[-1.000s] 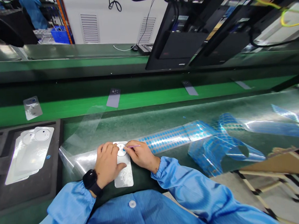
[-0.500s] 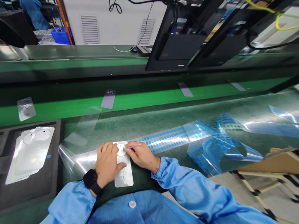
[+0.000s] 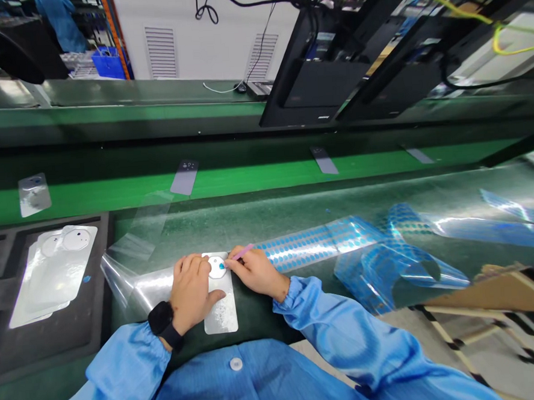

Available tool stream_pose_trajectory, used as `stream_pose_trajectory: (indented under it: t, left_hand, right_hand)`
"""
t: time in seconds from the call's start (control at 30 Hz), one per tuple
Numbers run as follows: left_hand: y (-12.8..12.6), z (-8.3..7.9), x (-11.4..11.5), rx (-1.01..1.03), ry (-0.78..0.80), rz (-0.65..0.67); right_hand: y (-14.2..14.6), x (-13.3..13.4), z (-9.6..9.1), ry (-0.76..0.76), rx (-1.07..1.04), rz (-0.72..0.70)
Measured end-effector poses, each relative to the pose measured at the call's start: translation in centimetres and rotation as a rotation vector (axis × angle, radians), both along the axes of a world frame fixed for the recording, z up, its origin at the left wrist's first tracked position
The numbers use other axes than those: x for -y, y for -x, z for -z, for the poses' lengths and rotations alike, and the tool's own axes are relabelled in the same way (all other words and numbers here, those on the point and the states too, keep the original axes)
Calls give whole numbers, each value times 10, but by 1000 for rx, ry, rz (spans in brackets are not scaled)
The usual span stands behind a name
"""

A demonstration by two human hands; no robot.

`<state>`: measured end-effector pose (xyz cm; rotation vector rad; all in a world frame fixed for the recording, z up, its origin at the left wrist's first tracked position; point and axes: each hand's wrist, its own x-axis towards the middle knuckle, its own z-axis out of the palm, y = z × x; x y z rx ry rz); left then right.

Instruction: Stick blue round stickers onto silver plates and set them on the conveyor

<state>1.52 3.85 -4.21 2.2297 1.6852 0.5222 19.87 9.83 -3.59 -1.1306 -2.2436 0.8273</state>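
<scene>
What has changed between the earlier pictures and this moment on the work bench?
The right hand moved slightly forward, and the pink stick it holds tilted, its rear end swinging away from the person. The grey panels on the green conveyor belt slid left. The left hand stayed on the white plate; nothing was taken or released.

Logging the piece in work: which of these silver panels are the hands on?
The mottled silver panel on the green mat, pinned by the left hand, the only one touched; others lie in the black foam tray or on the green belt.
</scene>
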Motion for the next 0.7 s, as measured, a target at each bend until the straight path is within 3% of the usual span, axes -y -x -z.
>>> stream_pose_trajectory:
  t: [0.17, 0.27, 0.37, 0.5, 0.6, 0.7]
  left_hand:
    - [0, 8, 2, 3, -74, 11]
    - [0, 14, 4, -2, -171, -9]
    - [-3, 22, 6, -14, -260, -51]
    - [-9, 33, 6, 18, -340, -131]
    - [-12, 37, 5, 81, -425, -204]
    - [-6, 26, 4, 150, -531, -258]
  right_hand:
    - [2, -7, -3, 226, -13, 168]
    - [5, -17, -9, 181, 68, 239]
    - [13, -24, -20, 119, 293, 155]
    - [26, -24, -31, 207, 448, 53]
    - [32, -38, -32, 320, 353, 63]
    - [39, -85, -39, 362, 116, 136]
